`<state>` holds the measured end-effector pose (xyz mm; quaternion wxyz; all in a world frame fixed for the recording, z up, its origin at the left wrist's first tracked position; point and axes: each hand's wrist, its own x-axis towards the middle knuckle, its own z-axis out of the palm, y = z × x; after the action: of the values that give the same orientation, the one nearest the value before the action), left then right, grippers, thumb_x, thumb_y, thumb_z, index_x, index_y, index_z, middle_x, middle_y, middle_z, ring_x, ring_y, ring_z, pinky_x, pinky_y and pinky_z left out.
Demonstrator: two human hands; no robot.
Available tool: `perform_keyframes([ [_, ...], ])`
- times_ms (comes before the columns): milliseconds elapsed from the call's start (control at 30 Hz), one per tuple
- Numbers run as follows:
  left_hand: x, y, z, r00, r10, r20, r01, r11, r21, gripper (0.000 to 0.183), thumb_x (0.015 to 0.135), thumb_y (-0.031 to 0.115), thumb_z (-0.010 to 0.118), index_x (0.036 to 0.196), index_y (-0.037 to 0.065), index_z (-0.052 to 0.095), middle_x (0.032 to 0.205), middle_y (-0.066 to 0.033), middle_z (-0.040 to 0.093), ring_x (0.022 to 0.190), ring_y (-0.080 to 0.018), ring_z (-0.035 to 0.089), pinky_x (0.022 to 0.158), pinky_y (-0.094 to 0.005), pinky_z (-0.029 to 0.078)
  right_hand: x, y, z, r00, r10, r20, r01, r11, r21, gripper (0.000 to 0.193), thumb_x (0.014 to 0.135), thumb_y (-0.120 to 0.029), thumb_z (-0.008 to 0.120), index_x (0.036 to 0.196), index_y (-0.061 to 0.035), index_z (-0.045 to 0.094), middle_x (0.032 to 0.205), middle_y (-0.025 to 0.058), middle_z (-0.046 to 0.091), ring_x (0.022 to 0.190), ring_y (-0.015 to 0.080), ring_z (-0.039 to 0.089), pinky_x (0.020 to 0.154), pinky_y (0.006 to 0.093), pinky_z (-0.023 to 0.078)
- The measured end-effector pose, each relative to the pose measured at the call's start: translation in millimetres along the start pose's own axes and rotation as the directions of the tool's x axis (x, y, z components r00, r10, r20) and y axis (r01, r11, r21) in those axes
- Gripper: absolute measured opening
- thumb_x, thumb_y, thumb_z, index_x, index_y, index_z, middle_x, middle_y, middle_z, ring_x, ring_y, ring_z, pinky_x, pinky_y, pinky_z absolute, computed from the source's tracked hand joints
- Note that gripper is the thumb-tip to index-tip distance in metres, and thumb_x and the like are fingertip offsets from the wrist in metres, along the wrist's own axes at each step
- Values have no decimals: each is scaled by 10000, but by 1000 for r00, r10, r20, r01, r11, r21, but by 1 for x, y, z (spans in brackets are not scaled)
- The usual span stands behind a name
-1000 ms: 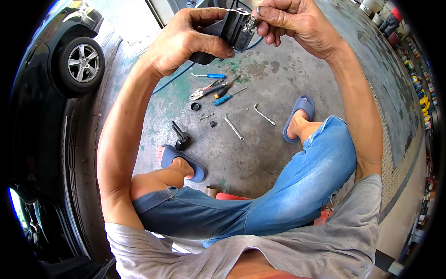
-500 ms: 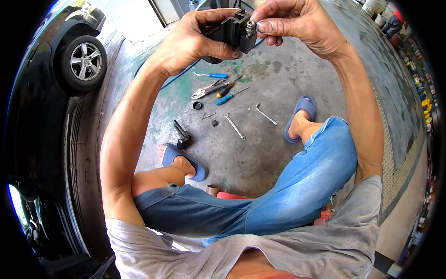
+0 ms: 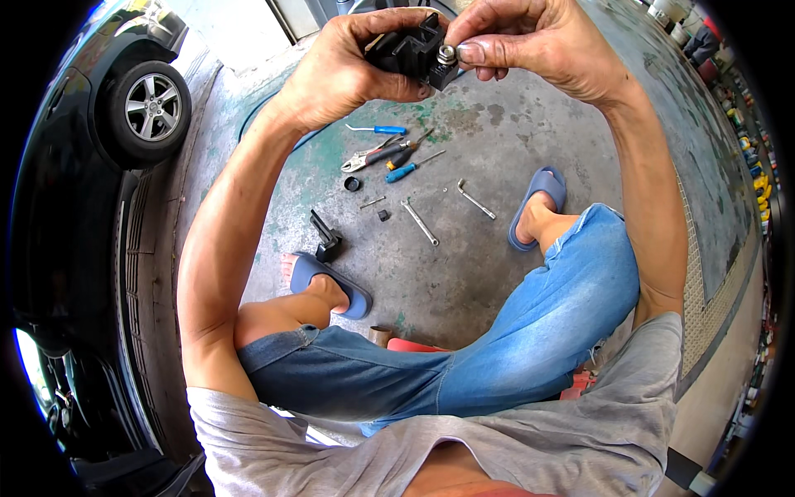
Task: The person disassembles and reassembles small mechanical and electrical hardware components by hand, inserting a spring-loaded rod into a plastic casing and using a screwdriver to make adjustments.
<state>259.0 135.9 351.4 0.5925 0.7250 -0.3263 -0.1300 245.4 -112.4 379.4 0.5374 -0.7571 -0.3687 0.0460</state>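
Raised in front of me, my left hand point(image 3: 344, 66) grips a black plastic part point(image 3: 407, 51) with ridged, block-like sides, its thumb along the lower edge. A small shiny metal nut point(image 3: 447, 55) sits at the right end of that part. Thumb and index finger of my right hand point(image 3: 530, 45) pinch the nut from the right side; its other fingers curl beneath. Whether the nut is threaded onto something is hidden by the part and fingers.
On the concrete lie locking pliers point(image 3: 364, 158), blue-handled screwdrivers point(image 3: 401, 172), a wrench point(image 3: 421, 224), an angled socket wrench point(image 3: 477, 201), a black ring-shaped cap point(image 3: 352, 184), and another black plastic piece point(image 3: 325, 240) near my left sandal point(image 3: 335, 286). A dark car point(image 3: 74, 207) stands at left.
The black part has tilted slightly in my left hand, showing the nut more from above. My right fingers stay at the nut, shifted only a little.
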Motion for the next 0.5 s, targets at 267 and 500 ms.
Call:
perform_keyframes([
  [267, 3, -5, -1, 999, 49, 8, -49, 999, 11, 575, 754, -133, 781, 1287, 36, 650, 1098, -3, 717, 996, -83, 648, 914, -260, 540, -1, -2, 0, 1000, 7, 5, -7, 999, -47, 154, 872, -20, 773, 1022, 11, 759, 860, 67, 749, 733, 98, 690, 666, 241, 581],
  [500, 3, -4, 1, 996, 89, -5, -88, 993, 84, 525, 754, -115, 788, 1242, 34, 666, 1075, 5, 710, 979, -77, 640, 903, -252, 528, 0, 0, 0, 1000, 14, 4, -14, 999, -42, 158, 873, -18, 772, 1027, 11, 759, 865, 71, 749, 737, 100, 691, 670, 243, 583],
])
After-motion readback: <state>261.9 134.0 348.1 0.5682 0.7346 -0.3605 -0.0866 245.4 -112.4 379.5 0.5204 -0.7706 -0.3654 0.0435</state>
